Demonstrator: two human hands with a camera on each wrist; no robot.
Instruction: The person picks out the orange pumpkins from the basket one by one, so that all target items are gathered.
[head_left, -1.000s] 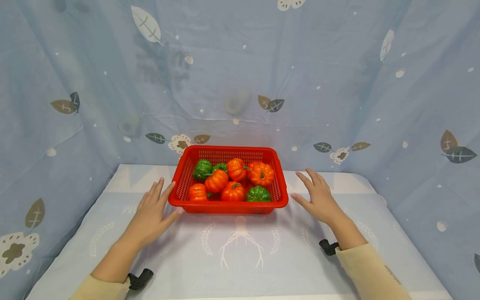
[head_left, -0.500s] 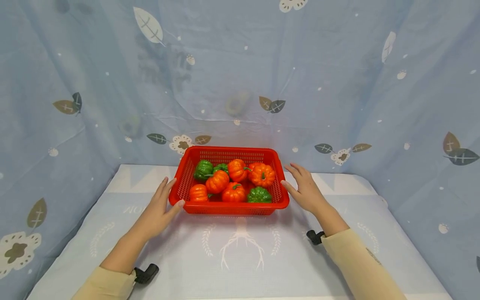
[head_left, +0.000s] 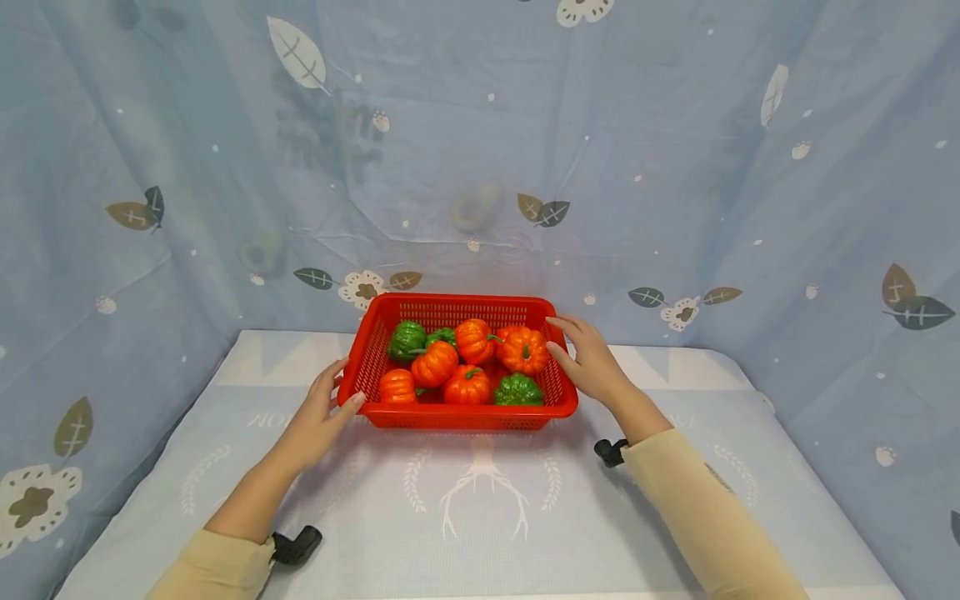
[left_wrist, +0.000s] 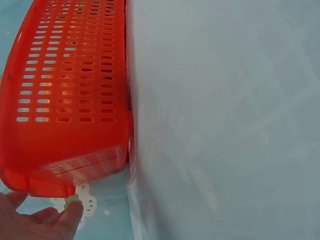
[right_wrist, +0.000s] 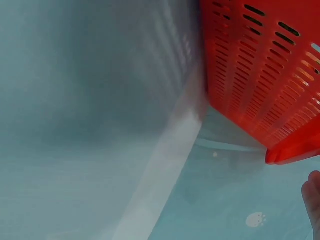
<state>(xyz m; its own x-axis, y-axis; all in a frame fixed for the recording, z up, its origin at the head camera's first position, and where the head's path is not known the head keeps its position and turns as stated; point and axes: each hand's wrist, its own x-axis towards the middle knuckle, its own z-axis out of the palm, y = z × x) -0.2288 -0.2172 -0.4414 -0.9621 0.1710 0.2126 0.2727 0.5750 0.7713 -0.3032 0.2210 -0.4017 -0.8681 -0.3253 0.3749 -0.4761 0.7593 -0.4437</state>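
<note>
A red plastic basket [head_left: 457,419] with slotted walls stands on the covered table. Inside lie several orange pumpkins [head_left: 434,364] and several green ones [head_left: 517,389]. My left hand [head_left: 311,429] is at the basket's left end, thumb by the front left corner and fingers along the outer side. In the left wrist view, the left hand [left_wrist: 37,220] sits just beyond the basket's rim; contact is hard to tell. At the right end, my right hand [head_left: 592,367] reaches over the rim with fingers extended. Only the fingertips [right_wrist: 312,192] show in the right wrist view, apart from the basket.
A pale patterned cloth [head_left: 480,533] covers the table. Behind the basket hangs a blue curtain [head_left: 465,150] with leaf and flower prints, which also closes off both sides. A black wrist device [head_left: 297,546] is on the left wrist, another black device [head_left: 611,452] on the right.
My right hand has moved leftward from beside the basket to its right rim. My left hand has shifted slightly right, closer to the left rim. Basket and pumpkins stay where they were.
</note>
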